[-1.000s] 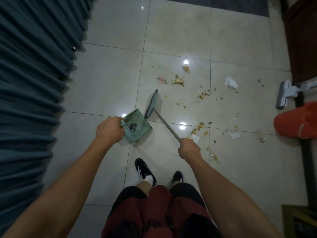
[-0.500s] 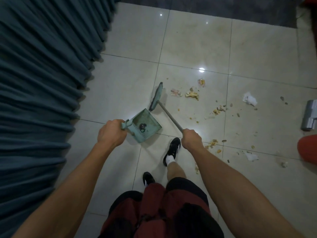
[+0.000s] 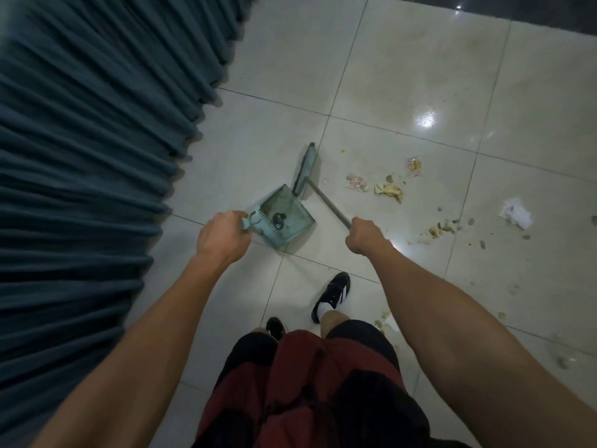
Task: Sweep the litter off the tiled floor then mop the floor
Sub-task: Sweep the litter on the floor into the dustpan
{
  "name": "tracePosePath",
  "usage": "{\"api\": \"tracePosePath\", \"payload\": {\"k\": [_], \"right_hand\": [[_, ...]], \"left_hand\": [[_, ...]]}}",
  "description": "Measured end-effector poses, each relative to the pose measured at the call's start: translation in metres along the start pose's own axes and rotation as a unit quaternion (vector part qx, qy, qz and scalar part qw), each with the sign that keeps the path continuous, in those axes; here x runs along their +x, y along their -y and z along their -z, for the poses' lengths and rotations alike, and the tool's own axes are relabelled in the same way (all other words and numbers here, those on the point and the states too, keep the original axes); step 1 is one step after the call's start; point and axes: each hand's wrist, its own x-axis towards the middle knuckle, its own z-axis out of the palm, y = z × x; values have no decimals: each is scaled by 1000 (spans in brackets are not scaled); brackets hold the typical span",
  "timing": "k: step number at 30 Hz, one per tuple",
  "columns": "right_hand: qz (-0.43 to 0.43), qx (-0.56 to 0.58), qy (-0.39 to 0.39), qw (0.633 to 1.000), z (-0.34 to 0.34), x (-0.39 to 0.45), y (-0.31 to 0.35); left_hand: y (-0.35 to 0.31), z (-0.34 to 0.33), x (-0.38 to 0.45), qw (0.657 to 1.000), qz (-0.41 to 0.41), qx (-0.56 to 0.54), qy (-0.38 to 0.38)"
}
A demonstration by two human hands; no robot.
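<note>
Left hand point(image 3: 223, 239) grips the dustpan point(image 3: 280, 218) handle. Right hand point(image 3: 363, 236) grips the broom point(image 3: 305, 166) shaft. Broom head appears to touch the floor point(image 3: 403, 76). Litter point(image 3: 389, 189) lies right of the broom.

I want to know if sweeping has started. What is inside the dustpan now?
Inside the dustpan, held by the left hand, lies one small dark clump near the comb teeth. None of the floor litter shows in it. What the clump is cannot be told.
</note>
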Motion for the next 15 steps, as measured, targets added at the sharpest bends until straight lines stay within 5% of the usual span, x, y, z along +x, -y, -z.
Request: {"api": "tracePosePath", "payload": {"k": [15], "right_hand": [[-75,-85,-29,993,4,-2,-1]], "left_hand": [[-1,30,75,998,-58,19,35]]}}
